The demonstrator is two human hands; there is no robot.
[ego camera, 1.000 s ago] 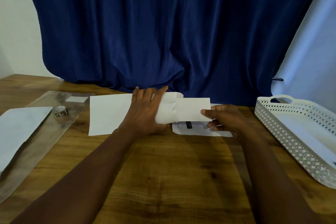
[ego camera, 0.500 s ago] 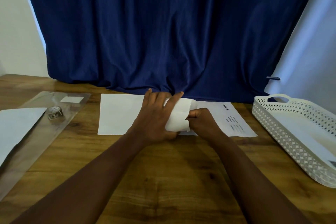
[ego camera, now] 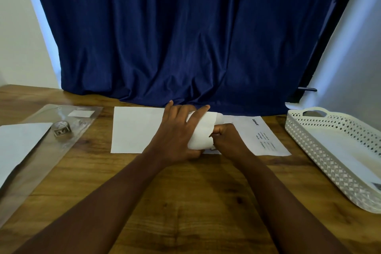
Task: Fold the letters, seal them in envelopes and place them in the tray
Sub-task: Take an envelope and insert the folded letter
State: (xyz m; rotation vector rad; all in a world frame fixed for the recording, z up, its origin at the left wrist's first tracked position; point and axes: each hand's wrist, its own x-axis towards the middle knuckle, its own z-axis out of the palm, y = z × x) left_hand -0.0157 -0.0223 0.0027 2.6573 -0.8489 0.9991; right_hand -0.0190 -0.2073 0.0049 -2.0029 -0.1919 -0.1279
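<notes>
Left hand (ego camera: 177, 136) wrapped round bowed envelope (ego camera: 203, 133) | right hand (ego camera: 227, 140) curled, pinching letter at envelope mouth | tray (ego camera: 321, 150) at right

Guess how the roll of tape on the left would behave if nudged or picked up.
The roll of tape lies flat on its side on a clear plastic sleeve, so a nudge would probably slide it rather than roll it. The glossy sleeve looks slick, so it may skid easily. It looks small and hollow, so it is likely light and easy to pinch.
</notes>
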